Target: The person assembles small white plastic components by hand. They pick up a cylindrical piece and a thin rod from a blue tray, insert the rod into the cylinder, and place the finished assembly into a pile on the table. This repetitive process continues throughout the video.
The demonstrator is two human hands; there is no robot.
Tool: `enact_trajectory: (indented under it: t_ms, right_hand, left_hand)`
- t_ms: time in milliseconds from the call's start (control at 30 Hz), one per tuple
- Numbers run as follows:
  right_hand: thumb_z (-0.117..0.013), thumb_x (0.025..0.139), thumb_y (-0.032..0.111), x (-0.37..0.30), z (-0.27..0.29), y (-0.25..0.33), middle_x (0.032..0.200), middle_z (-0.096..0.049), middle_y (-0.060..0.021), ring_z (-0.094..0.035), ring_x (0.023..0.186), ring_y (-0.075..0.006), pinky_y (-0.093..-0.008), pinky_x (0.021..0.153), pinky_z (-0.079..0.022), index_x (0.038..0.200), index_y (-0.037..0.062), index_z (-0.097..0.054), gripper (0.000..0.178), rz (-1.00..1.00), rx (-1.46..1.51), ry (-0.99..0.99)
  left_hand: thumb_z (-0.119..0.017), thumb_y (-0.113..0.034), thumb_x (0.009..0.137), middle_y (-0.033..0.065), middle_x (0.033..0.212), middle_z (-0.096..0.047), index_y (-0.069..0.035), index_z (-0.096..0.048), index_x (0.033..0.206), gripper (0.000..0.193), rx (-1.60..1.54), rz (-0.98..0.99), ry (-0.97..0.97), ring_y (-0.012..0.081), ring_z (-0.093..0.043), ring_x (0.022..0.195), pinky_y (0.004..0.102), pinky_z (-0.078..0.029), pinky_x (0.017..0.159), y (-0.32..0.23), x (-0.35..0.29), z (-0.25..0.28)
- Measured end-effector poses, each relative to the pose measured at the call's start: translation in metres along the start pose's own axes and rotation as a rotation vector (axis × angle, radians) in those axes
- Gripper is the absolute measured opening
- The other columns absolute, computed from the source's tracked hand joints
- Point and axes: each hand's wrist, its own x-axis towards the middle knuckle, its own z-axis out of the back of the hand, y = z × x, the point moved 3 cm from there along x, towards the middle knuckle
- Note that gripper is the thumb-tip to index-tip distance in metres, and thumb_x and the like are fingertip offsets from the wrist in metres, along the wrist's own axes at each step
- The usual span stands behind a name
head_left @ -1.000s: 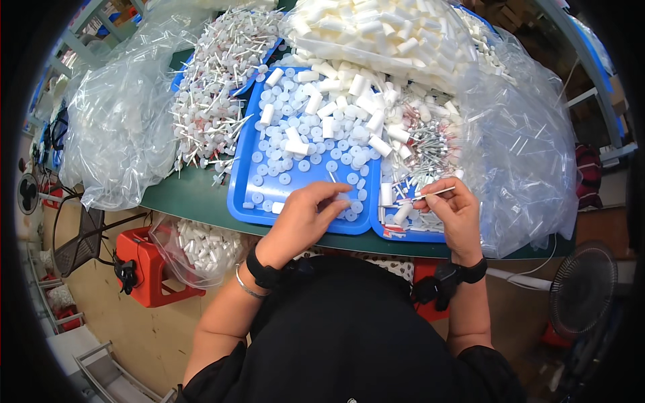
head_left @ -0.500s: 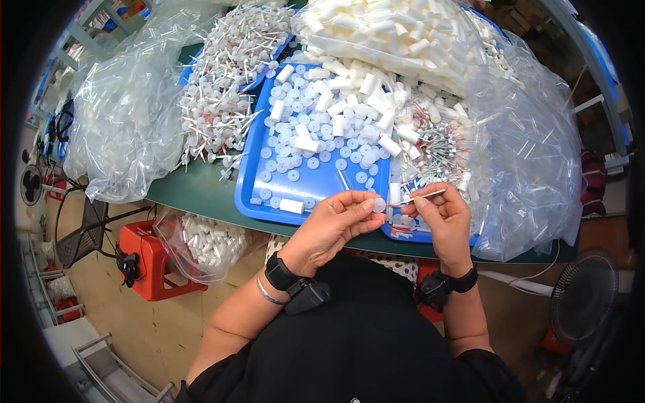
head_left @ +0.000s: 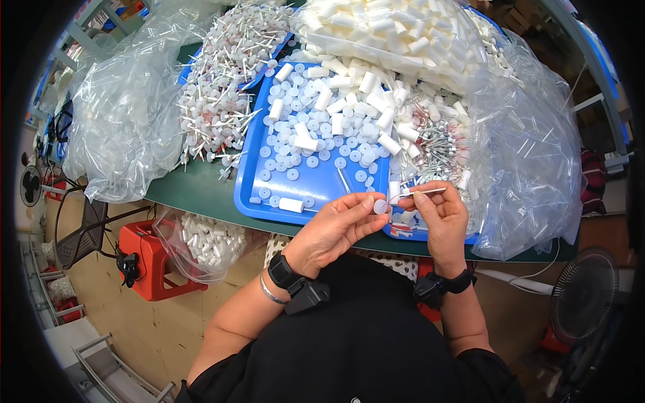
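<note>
Translucent disc [head_left: 380, 207] pinched in left hand [head_left: 336, 227], thin white stick [head_left: 435, 191] in right hand [head_left: 446, 216]. Light grip at the disc's rim works best imo.

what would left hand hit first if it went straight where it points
Likely the thin white rod in the right hand, just past the left hand's translucent disc, though depth is unclear.

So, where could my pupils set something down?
Bare: the green tabletop between the left plastic bag and the central blue tray; also that tray's floor between the translucent discs and the thin stick. Crowded: the tray's far half, under discs and white cylinders.
</note>
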Motion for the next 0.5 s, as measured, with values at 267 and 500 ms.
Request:
enact_trajectory:
  t_ms: [267,500]
  right_hand:
    - [-0.063,0.096,-0.002,-0.006,0.001,0.002,0.105,-0.07,-0.0127,-0.073,0.095,-0.021,-0.0297,0.083,-0.057,0.106,-0.0024,-0.061,0.01,0.086,-0.085,0.084]
    - [-0.071,0.083,-0.004,-0.004,0.006,0.012,0.095,-0.073,-0.0121,-0.075,0.085,-0.0213,-0.0299,0.074,-0.057,0.098,-0.0003,-0.065,0.016,0.365,-0.513,0.138]
  left_hand:
    - [-0.061,-0.014,0.102,0.0117,0.112,-0.068,0.003,-0.06,0.126,0.03,-0.045,-0.022,-0.04,0.0184,-0.07,0.103,0.0254,-0.059,0.095,0.002,0.002,0.004]
    - [-0.063,-0.013,0.1,0.0111,0.111,-0.067,0.002,-0.06,0.126,0.03,-0.052,-0.047,-0.057,0.017,-0.069,0.101,0.0245,-0.059,0.093,-0.002,0.001,0.005]
